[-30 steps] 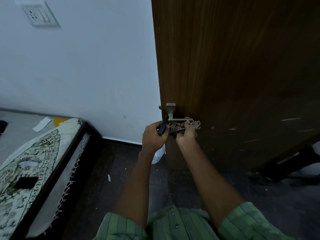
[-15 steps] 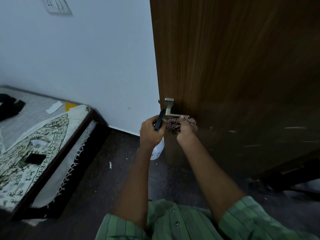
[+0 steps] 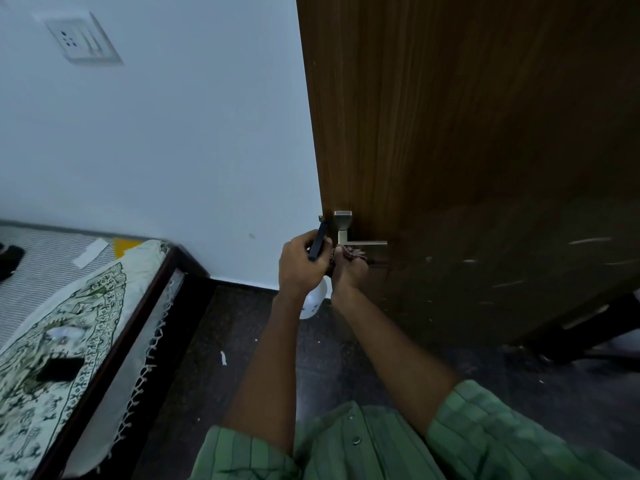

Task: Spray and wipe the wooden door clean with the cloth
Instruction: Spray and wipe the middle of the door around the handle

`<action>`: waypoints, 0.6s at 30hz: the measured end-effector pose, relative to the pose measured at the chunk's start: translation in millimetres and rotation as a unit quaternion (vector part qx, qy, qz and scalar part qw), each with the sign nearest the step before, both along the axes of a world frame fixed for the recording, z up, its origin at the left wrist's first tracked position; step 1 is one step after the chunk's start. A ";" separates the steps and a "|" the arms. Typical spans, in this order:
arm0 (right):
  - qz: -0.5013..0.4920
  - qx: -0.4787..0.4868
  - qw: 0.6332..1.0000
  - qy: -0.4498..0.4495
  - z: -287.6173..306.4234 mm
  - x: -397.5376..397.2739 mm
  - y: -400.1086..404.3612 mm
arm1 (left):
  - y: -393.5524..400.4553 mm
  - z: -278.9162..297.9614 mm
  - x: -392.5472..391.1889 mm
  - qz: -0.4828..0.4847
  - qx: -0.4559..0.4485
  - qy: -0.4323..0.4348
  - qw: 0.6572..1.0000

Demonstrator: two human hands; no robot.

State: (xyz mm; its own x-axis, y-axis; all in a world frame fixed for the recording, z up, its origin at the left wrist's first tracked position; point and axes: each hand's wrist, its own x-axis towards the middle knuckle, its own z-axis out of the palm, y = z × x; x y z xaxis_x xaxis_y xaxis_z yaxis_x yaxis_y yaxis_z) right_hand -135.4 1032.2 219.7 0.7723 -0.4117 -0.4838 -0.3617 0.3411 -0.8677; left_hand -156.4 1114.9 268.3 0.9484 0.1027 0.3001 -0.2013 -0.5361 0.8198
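The brown wooden door (image 3: 467, 133) fills the right half of the head view, with pale scuff marks low on its face. A metal lever handle (image 3: 349, 233) sits near its left edge. My left hand (image 3: 301, 265) grips a spray bottle (image 3: 313, 299); its white body hangs below my fist and its dark trigger sticks up above it. My right hand (image 3: 348, 271) clutches a checked red cloth (image 3: 351, 253) just under the lever, close against the door near its edge. Both hands almost touch each other.
A bed (image 3: 69, 323) with a patterned cover and dark wooden frame stands at the left. A white wall (image 3: 173, 150) with a switch plate (image 3: 83, 38) is behind it. Dark floor (image 3: 207, 358) lies between bed and door. Dark furniture (image 3: 588, 327) sits low right.
The cloth in my right hand has slid left along the underside of the lever, toward the door's edge and my left hand. The camera view has shifted slightly.
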 end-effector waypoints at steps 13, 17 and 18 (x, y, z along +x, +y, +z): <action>0.008 -0.028 0.999 -0.015 -7.1 -5.6 -1.0 | 5.4 -1.9 -0.5 -0.029 0.003 0.035 0.999; -0.005 -0.010 1.000 -0.012 -3.4 -9.5 -8.8 | 11.2 -0.4 -3.7 -0.013 0.004 0.043 0.999; -0.019 -0.013 1.000 -0.005 -4.3 -10.8 -16.3 | 12.9 1.0 -4.9 -0.005 0.005 0.041 0.999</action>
State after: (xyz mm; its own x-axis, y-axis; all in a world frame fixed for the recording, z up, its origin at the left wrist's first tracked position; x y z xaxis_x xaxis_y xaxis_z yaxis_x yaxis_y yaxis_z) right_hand -146.2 1015.9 215.4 0.7604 -0.4528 -0.4657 -0.3408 0.3322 -0.8795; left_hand -161.4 1127.9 269.3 0.9707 0.0906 0.2225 -0.1391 -0.5433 0.8279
